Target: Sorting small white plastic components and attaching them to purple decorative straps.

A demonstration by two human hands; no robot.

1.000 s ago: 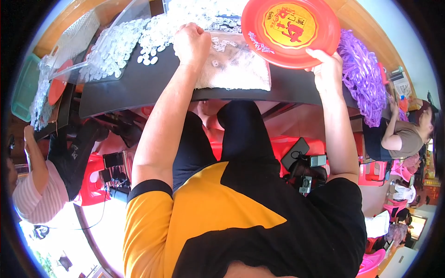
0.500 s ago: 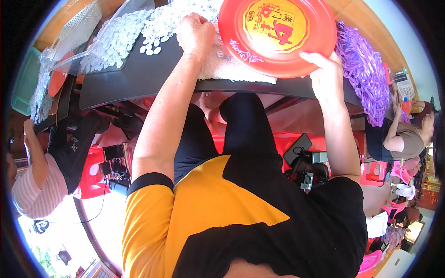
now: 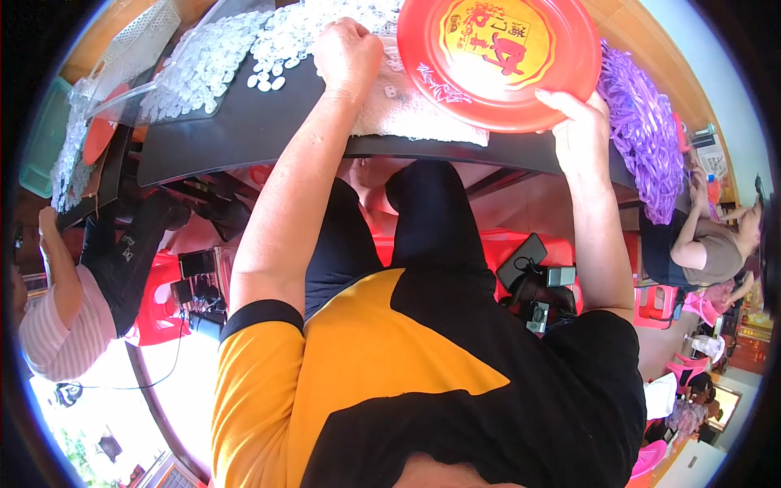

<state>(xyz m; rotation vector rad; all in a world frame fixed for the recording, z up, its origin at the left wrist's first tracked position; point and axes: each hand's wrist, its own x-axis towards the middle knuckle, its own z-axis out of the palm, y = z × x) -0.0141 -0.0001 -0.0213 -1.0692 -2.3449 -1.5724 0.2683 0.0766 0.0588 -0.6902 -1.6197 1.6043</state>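
Observation:
My right hand [image 3: 582,126] grips the near right edge of a round red plate [image 3: 574,50], thumb on top. The plate has a yellow, decorated centre and is held tilted above a pale towel [image 3: 407,120]. My left hand [image 3: 348,63] is closed, back upward, beside the towel's left side; its fingertips and anything in them are hidden. Small clear, glossy oval pieces [image 3: 285,45] lie in a heap just left of and beyond this hand. A few tiny pieces show on the towel.
A dark table [image 3: 236,138] runs across in front of me. Clear pieces fill a transparent tray [image 3: 183,102] at left, near a white basket [image 3: 146,45] and a green bin [image 3: 47,146]. Purple ribbon-like strips [image 3: 643,130] pile at right. Other people sit at both sides.
My right hand and the red plate have shifted slightly right, showing more of the towel beside my left hand. My left hand has moved only a little and stays closed.

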